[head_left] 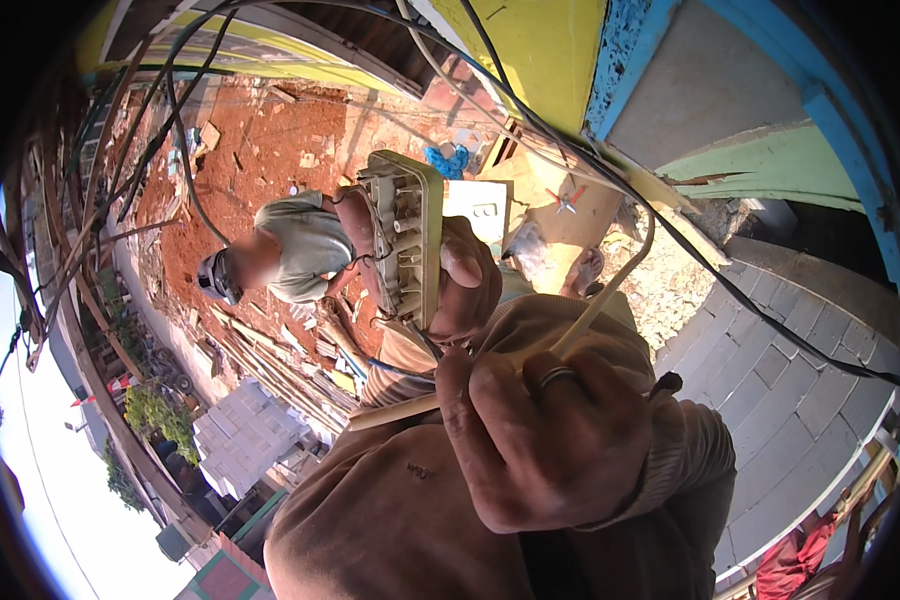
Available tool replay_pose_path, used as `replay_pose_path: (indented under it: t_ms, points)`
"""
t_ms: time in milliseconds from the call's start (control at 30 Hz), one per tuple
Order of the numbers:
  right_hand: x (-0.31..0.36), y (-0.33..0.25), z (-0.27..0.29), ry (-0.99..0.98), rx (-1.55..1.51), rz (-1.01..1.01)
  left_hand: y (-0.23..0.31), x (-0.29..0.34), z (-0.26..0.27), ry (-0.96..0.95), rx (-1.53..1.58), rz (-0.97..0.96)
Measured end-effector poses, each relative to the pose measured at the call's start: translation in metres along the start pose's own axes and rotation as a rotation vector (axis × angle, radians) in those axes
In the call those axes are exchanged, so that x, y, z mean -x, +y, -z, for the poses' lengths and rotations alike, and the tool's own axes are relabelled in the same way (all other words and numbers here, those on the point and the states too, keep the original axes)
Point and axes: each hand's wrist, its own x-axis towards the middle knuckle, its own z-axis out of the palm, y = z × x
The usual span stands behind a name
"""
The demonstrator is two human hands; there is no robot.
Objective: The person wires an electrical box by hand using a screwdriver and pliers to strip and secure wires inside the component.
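Observation:
My left hand (466,280) is closed around a cream power strip (425,235). Its open side faces left and shows the inner compartments and metal contacts, with thin dark wires at its edge. Just below and to the right, my right hand (555,440), with a ring on one finger, is closed on a beige cable (610,295). The cable loops up to the right, and a pale length also sticks out left of the hand. My right fingertips are close to the lower end of the strip. The palm side of that hand is hidden.
Another person (305,245) in a grey shirt and cap stands on red soil beyond. Red-handled pliers (567,200) lie on a board. A black cable (740,295) crosses the right side. Grey pavers (785,400) and stacked pale blocks (245,435) are around.

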Motion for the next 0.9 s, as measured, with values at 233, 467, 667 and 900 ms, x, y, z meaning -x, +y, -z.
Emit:
replay_pose_path:
  t_ms: [233, 467, 667, 900]
  points:
    - [0.000, 0.005, -0.002, 0.041, 0.022, 0.018, -0.007, -0.004, 0.009, 0.006, 0.000, -0.130]
    - [-0.002, 0.001, -0.001, 0.020, 0.015, -0.009, -0.002, -0.006, 0.007, -0.113, 0.036, -0.087]
    - [-0.004, 0.001, 0.008, -0.092, -0.007, -0.062, -0.001, -0.021, 0.023, -0.400, 0.173, 0.093]
    - [-0.004, -0.002, -0.002, -0.011, 0.043, -0.053, 0.002, -0.032, 0.027, -0.592, 0.243, 0.190]
